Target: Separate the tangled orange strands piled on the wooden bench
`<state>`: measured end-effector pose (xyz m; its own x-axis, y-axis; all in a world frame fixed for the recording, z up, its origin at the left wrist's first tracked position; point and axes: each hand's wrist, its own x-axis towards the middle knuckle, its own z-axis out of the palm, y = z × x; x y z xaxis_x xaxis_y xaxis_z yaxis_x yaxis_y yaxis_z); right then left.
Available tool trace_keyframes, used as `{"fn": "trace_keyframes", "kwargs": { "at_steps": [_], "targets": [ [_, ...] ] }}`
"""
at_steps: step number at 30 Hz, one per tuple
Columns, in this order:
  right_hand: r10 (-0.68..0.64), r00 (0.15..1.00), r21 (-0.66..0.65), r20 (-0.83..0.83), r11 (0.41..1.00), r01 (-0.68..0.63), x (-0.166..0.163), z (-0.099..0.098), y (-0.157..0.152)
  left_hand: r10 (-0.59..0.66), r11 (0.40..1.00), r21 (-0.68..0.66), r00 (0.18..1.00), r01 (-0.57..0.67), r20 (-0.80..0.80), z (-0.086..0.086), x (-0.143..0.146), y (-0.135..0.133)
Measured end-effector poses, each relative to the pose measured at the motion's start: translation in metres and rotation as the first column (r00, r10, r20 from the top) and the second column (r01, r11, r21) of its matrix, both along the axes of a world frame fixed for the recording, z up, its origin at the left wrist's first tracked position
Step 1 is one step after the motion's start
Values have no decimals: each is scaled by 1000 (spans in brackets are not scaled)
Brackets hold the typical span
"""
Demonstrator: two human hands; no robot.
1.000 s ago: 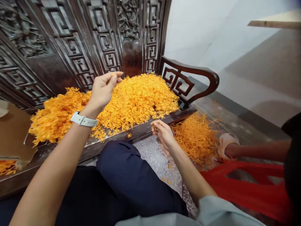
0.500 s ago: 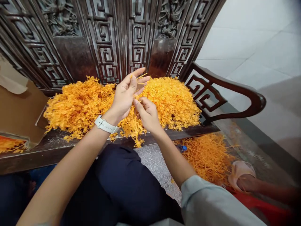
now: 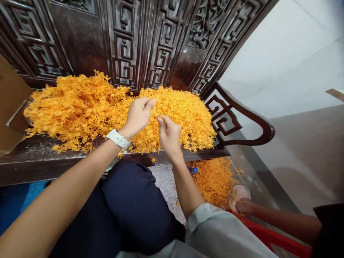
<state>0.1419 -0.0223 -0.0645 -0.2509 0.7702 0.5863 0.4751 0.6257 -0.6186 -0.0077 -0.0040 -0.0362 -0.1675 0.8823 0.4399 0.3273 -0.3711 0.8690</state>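
My left hand (image 3: pixel 139 115), with a pale watch strap (image 3: pixel 118 139) on its wrist, is closed in a pinch on a small orange plastic sprig (image 3: pixel 155 110). Just to the right and slightly lower, my right hand (image 3: pixel 170 134) pinches the near end of the same sprig. Fingers and the matching colour behind hide most of it. Both hands hover over a heap of loose, branching orange plastic sprigs (image 3: pixel 185 113) on a dark wooden bench (image 3: pixel 34 150). More sprigs form a taller, tangled heap (image 3: pixel 80 107) on the left.
The carved bench back (image 3: pixel 158 46) rises behind the heaps, with a curved armrest (image 3: pixel 258 125) at right. A cardboard box (image 3: pixel 10 114) stands at left. Below lie orange strands (image 3: pixel 217 182), a blue-capped bottle (image 3: pixel 194 170) and another person's foot (image 3: pixel 240 199).
My left fingers, spread around thin orange stems before, have closed into a pinch. My right hand stays pinched close by. The view has shifted, with the armrest and floor strands further left.
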Motion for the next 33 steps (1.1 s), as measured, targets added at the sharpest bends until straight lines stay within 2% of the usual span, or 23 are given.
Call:
{"fn": "trace_keyframes", "kwargs": {
  "at_steps": [2, 5, 7, 9, 11, 12, 14, 16, 18, 20, 22, 23, 25, 28, 30, 32, 33],
  "targets": [
    [-68, 998, 130, -7, 989, 68, -2, -1, -17, 59, 997, -47, 995, -55, 85, -5, 4, 6],
    [-71, 997, 335, -33, 939, 78, -8, 5, -62, 177, 980, -132, 950, -147, 255, -12, -3, 20],
    [13, 996, 405, -90, 914, 25, -9, 12, -95, 287, 954, -195, 888, -229, 360, -12, -21, 29],
    [146, 983, 390, -116, 916, -90, -4, 19, -110, 281, 955, -215, 864, -207, 417, -7, -42, 32],
    [201, 972, 317, -123, 936, -153, 6, 23, -96, 176, 976, -190, 887, -102, 427, 2, -58, 27],
    [172, 978, 271, -119, 953, -134, 13, 25, -79, 126, 982, -178, 897, -54, 424, 7, -62, 22],
    [19, 996, 181, -84, 983, -4, 27, 29, -35, 67, 987, -161, 904, 2, 423, 16, -61, 11],
    [-122, 988, 86, 96, 990, 113, 38, 32, 7, 23, 990, -137, 901, 41, 433, 20, -53, 1],
    [-151, 964, 35, 219, 989, 147, 40, 37, 33, -42, 989, -107, 897, 99, 441, 20, -44, -5],
    [-25, 986, -52, 162, 998, 34, 31, 39, 39, -115, 981, -91, 895, 170, 431, 16, -36, -8],
    [165, 986, -175, 9, 971, -161, 16, 39, 34, -181, 966, -96, 895, 239, 408, 11, -31, -8],
    [218, 975, -205, -49, 953, -223, 8, 37, 30, -202, 960, -103, 895, 262, 398, 8, -29, -8],
    [235, 970, -181, -67, 953, -243, -5, 35, 23, -208, 956, -117, 901, 270, 381, 4, -27, -7],
    [211, 977, -54, -14, 976, -211, -13, 35, 6, -123, 976, -132, 934, 176, 336, -2, -28, -3],
    [279, 960, -29, -24, 960, -280, -10, 41, -17, -58, 986, -130, 955, 100, 292, -6, -31, 2],
    [426, 891, -21, -155, 901, -434, -3, 51, -45, 33, 989, -148, 956, 11, 293, -10, -37, 9],
    [508, 823, 5, -255, 852, -524, 2, 56, -56, 88, 983, -178, 946, -33, 311, -12, -41, 12]
  ]
}}
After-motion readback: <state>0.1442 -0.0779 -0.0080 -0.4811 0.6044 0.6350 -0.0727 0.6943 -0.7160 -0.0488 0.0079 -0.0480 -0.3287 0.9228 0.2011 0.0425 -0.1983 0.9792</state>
